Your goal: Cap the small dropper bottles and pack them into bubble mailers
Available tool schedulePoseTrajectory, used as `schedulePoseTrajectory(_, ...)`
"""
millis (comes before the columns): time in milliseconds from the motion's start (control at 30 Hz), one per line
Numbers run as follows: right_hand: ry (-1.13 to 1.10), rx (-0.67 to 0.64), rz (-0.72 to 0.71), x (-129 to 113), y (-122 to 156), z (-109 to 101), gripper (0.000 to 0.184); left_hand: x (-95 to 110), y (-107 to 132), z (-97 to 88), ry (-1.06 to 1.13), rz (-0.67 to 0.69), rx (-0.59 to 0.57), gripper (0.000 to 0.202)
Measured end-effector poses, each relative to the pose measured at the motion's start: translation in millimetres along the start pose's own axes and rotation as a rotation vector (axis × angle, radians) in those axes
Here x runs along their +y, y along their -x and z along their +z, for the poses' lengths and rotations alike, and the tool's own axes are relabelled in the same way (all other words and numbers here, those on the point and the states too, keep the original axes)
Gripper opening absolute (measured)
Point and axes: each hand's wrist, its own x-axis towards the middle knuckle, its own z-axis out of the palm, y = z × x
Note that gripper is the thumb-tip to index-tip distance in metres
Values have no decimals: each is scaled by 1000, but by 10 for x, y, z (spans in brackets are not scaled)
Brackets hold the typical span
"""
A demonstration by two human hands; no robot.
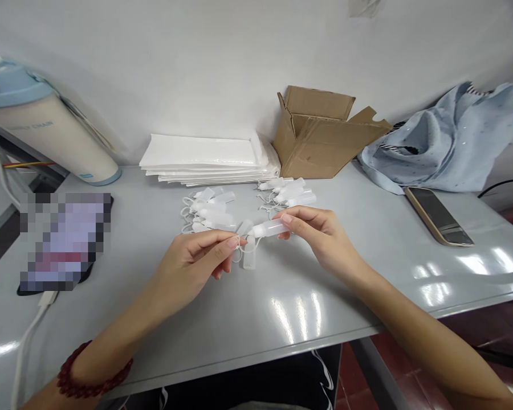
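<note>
My right hand [320, 236] pinches a small translucent plastic bottle [268, 229] held sideways above the grey table [282, 307]. My left hand [196, 265] is closed in a pinch on the thin white loop [241, 246] at the bottle's tip, from which a clear cap [249, 257] hangs. Two piles of the same small bottles lie just behind my hands, one on the left [209, 210] and one on the right [288, 192].
A stack of white bags [205, 159] and an open cardboard box [320, 136] stand at the back. A phone [438, 215] and blue cloth [448, 139] lie right. A blurred phone on a cable [64, 239] and a large tumbler [43, 119] are left.
</note>
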Motion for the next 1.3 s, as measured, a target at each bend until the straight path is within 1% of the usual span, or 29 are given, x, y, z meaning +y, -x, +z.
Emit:
schedulePoseTrajectory(100,20,-6,7,-4,2,-1,19,-4,1,-2,-19,4,10,25)
schedulePoseTrajectory(167,34,-6,2,-6,9,4,19,-16,2,-2,-43,33,15,25)
schedulePoseTrajectory(300,78,19,-48,4,32,27,19,-48,3,7,-88,112,18,26)
schedulePoseTrajectory(500,127,71,-115,41,60,78,19,-84,10,9,-109,170,68,30)
schedulePoseTrajectory(700,162,90,-149,31,64,92,18,-120,12,19,-154,239,69,25)
schedulePoseTrajectory(800,160,90,-151,21,66,91,18,-124,11,26,-170,248,66,25)
schedulePoseTrajectory(933,111,81,-113,30,66,91,19,-110,17,23,-177,261,50,24)
schedulePoseTrajectory(1000,99,70,-105,35,66,88,20,-100,22,25,-190,279,42,26)
schedulePoseTrajectory(1133,140,54,-105,17,66,76,20,-88,27,32,-207,292,46,32)
schedulePoseTrajectory(1300,192,25,-119,-50,67,43,21,-84,36,38,-186,265,25,31)
